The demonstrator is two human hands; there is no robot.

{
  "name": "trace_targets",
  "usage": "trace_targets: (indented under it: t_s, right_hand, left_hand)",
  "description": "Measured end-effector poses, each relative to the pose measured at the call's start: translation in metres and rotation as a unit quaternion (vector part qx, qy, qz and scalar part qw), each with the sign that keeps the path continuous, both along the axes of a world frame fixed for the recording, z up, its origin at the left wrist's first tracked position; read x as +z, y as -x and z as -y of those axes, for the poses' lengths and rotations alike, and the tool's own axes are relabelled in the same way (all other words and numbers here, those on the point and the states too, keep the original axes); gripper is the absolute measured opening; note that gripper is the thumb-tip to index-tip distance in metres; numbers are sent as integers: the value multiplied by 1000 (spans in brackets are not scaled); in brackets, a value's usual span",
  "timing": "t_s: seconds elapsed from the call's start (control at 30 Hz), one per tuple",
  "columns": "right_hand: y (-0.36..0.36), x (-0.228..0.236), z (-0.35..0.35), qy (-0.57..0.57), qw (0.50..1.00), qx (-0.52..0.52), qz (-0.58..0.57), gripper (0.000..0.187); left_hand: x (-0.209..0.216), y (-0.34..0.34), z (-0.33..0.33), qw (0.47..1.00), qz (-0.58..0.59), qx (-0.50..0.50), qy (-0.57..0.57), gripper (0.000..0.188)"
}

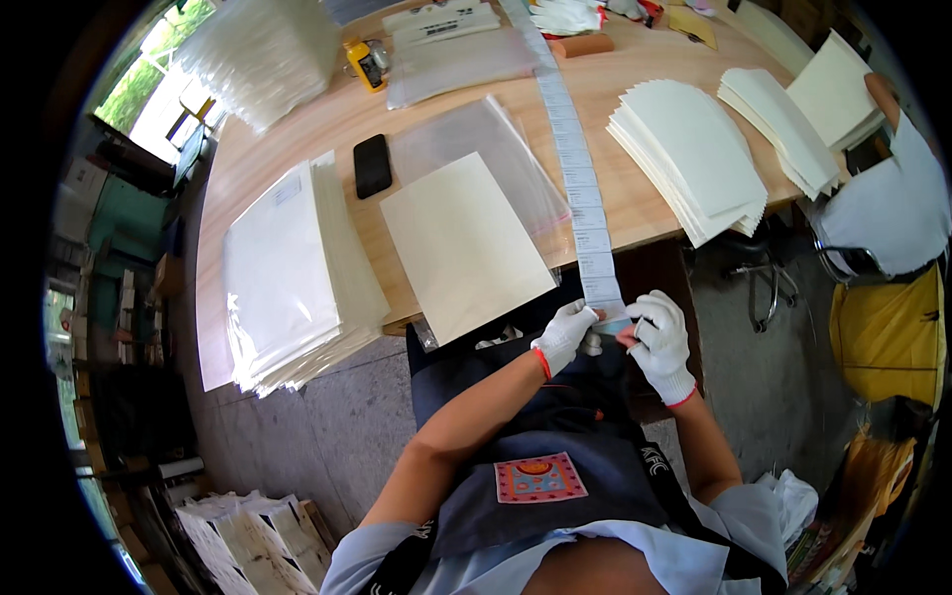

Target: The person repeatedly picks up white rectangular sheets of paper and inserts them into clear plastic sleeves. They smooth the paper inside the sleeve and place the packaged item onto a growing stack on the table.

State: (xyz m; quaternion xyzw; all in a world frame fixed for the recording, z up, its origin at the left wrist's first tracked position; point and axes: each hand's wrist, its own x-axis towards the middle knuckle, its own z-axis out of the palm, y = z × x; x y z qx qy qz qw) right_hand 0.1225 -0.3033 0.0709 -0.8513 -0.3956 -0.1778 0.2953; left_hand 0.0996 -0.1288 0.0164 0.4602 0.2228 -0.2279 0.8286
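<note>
A long strip of white printed labels (578,178) runs down the table and over its front edge to my hands. My left hand (563,335), in a white knit glove with a red cuff, is closed on the left side of the strip's end. My right hand (661,342), gloved the same way with bare fingertips showing, pinches at the right side of that end. A cream sheet of card (468,248) lies just beyond my left hand, partly over clear plastic sleeves (496,149). Left of it stands a stack of sleeved sheets (288,278), the top one bearing a small label.
A black phone (372,166) and a yellow bottle (365,65) lie left of the strip. Fanned stacks of cream card (689,154) sit at right. Another person (888,203) holds card at the far right. A tall plastic-wrapped pile (258,55) stands far left.
</note>
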Motion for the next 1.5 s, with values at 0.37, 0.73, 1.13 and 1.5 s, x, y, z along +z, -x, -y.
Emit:
trace_targets:
  t_s: [0.37, 0.73, 1.13, 1.5]
  right_hand:
    - [-10, 1, -83, -212, 865, 80, -448, 9]
    - [-115, -35, -217, -20, 900, 89, -425, 15]
    - [-61, 3, -150, 96, 965, -48, -241, 32]
    - [16, -10, -180, -96, 690, 186, -693, 22]
  left_hand:
    - [-50, 94, -119, 881, -56, 468, 46, 9]
    - [-4, 202, -135, 964, -35, 242, -108, 14]
    - [23, 196, -136, 952, 42, 281, -117, 28]
    - [145, 195, -193, 761, 215, 293, -538, 20]
